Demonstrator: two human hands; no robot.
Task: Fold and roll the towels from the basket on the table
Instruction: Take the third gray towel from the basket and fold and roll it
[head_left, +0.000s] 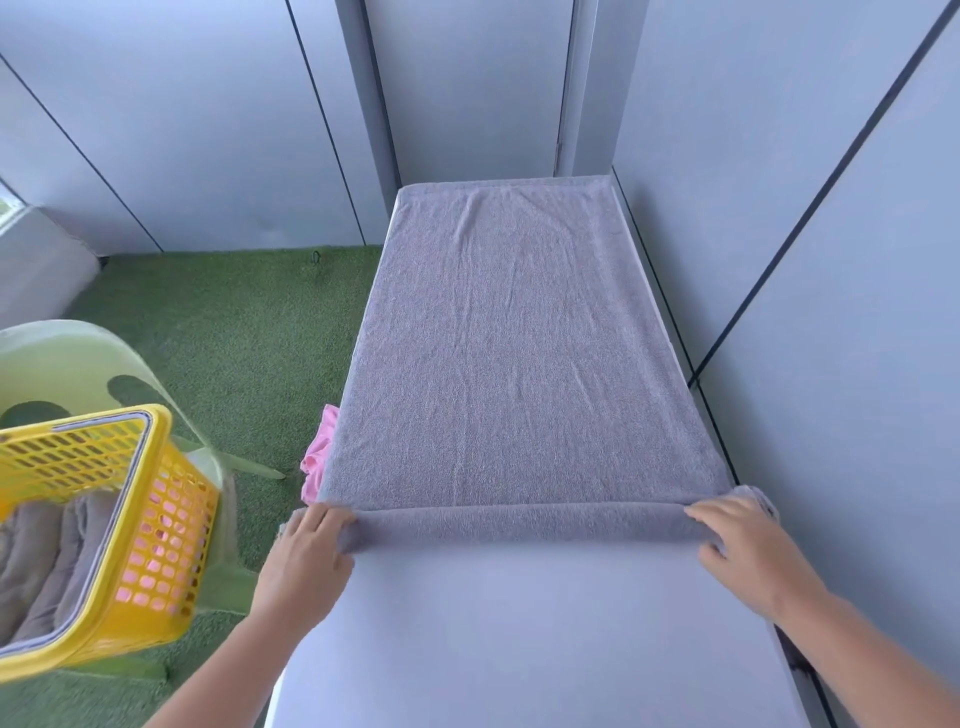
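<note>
Currently, towel: I see one large grey terry towel (509, 353) spread flat along the white table (519, 623), reaching its far end.
Near edge: turned into a tight roll (519, 522) across the table's width.
Left end: left hand (306, 551) grips the roll, fingers curled over it.
Right end: right hand (743, 540) grips it likewise.
Basket: yellow perforated plastic basket (156, 519), near left, on a pale green plastic chair (67, 358), holding rolled grey towels (36, 561).
Other: pink cloth (319, 462) at the table's left edge, partly under the towel; green artificial turf (234, 322) below.
</note>
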